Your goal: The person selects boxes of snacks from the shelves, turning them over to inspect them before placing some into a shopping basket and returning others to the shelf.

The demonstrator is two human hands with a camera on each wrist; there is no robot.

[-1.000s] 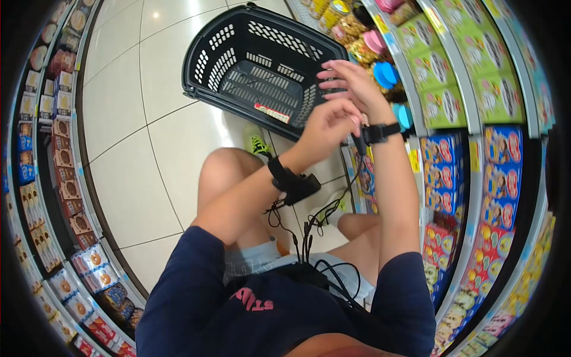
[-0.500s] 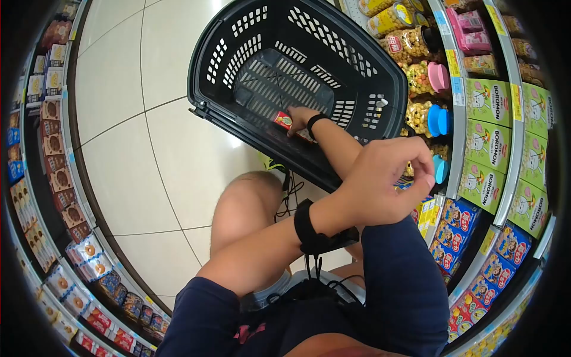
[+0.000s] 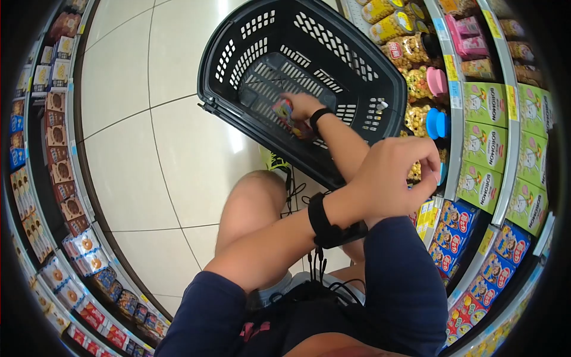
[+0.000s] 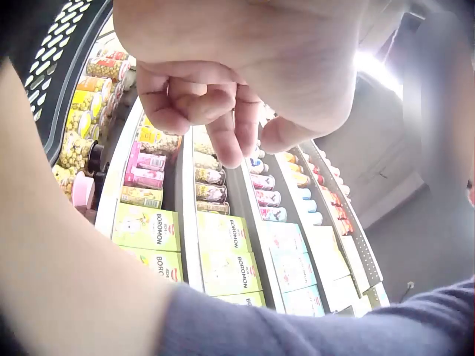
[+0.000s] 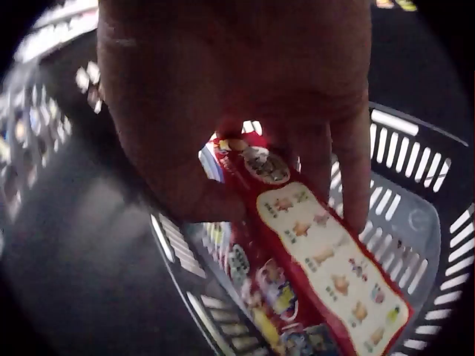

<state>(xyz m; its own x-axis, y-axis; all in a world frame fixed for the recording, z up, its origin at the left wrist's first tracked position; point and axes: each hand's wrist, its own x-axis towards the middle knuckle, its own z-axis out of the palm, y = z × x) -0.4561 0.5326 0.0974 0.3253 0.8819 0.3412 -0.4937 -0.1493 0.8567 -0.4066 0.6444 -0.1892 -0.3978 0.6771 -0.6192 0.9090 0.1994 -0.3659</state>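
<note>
Inside the black basket (image 3: 380, 80), my right hand (image 3: 304, 107) grips a red printed box (image 3: 284, 109). Thumb and fingers straddle the box (image 5: 330, 259) in the right wrist view, where the right hand (image 5: 237, 96) covers its upper end and the slotted basket wall (image 5: 82, 193) surrounds it. My left hand (image 3: 395, 178) hangs in the air beside the basket's near right corner, above the right arm, its fingers loosely curled. Nothing is in the left hand (image 4: 237, 67) in the left wrist view.
Shelves of snack jars (image 3: 421, 83), green boxes (image 3: 483, 143) and blue packs (image 3: 455, 223) line the right side, close to the basket. Another packed shelf (image 3: 59, 160) runs along the left. Tiled floor (image 3: 131, 149) lies between, with a bent knee (image 3: 253, 196) below the basket.
The hands, earlier close together near the basket's right rim, have separated. My right hand has reached into the basket and taken hold of the red box, which has tilted. The basket appears larger in view.
</note>
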